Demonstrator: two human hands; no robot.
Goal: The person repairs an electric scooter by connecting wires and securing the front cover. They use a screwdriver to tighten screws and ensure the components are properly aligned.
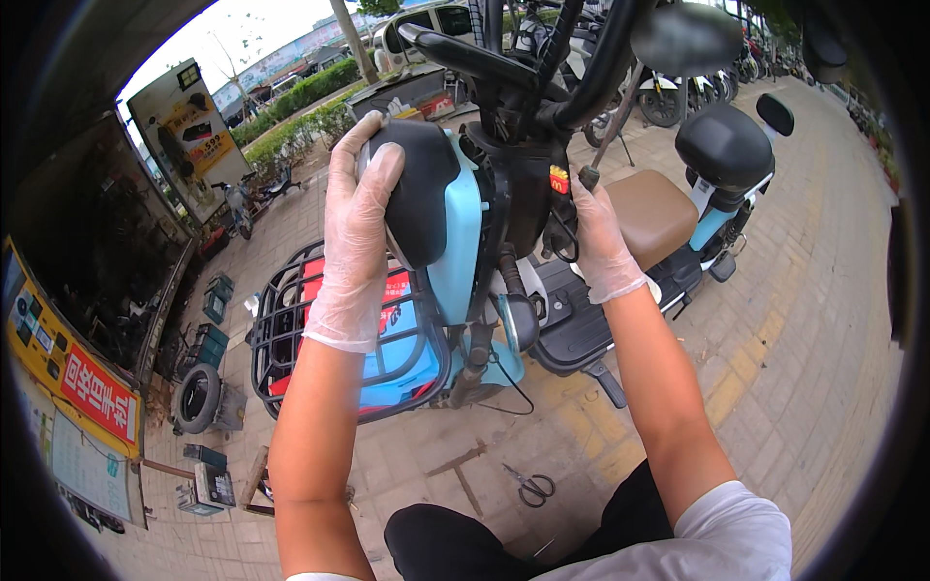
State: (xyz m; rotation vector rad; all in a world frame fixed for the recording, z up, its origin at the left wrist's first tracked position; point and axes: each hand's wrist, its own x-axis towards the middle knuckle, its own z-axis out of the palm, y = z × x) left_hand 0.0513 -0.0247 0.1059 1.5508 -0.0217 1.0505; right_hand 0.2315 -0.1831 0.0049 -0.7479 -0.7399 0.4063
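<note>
Both my hands wear thin clear gloves and hold the front of a light-blue and black electric scooter from opposite sides. My left hand is closed around the outer side of the black front cover, thumb and fingers against it. A light-blue panel sits behind this cover. My right hand grips the edge of the black steering-column cover, its fingertips partly hidden. A small red and yellow tag hangs near those fingers. Close above them is the dark knob-like end of a thin rod.
A black wire basket holds red and blue packages below my left hand. Scissors lie on the paving by my legs. A tire and several batteries stand at left. The scooter's brown seat is at right.
</note>
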